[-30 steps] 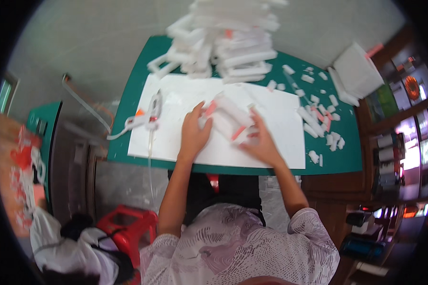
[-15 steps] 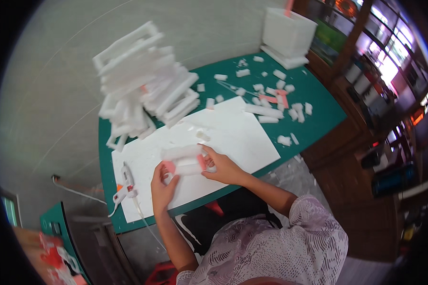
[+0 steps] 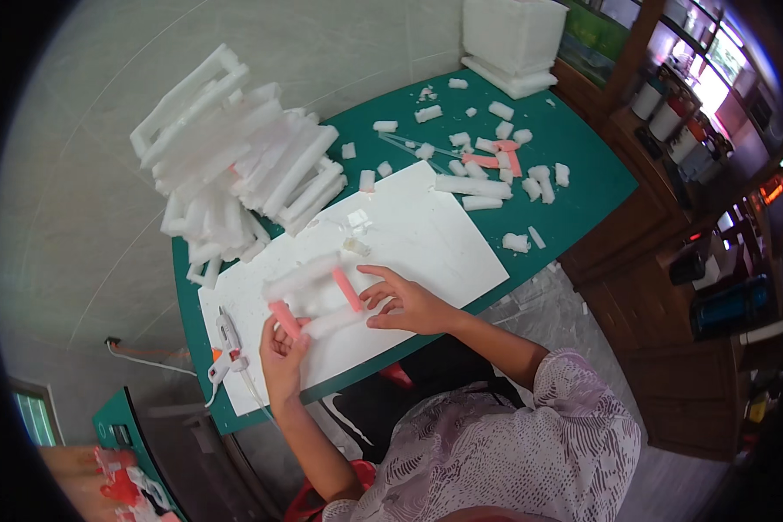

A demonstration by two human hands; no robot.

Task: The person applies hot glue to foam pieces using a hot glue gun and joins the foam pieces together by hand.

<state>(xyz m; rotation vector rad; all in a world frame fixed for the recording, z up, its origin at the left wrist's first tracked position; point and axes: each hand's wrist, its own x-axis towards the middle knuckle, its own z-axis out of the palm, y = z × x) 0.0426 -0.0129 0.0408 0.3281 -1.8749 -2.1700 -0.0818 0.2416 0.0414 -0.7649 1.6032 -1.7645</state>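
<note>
Now the foam frame lies flat on the white sheet, near the sheet's left end, with both your hands on it. It is a small rectangle: two white foam bars joined by two pink bars.

Change since half a second ago: hardly any at the frame. Your hands sat on it then much as now; the view has swung only a little. A second ago you were working further along the sheet, with the stack straight ahead. My reading: the frame is together and you are pressing its joints rather than adding a bar.

Left hand: fingers curled up against the near-left corner, tips on the pink bar. Whether it pinches or just pushes, I cannot tell.

Right hand: fingers spread and laid flat, tips touching the near white bar and the second pink bar. Pressing, not gripping.

Outward:
- glue gun just left of your left hand, on the sheet's left edge, cord trailing off the green table.
- Tall stack of finished white frames, far left.
- Loose foam offcuts, white and a few pink, scattered far right.
- White foam box at the far edge.
</note>
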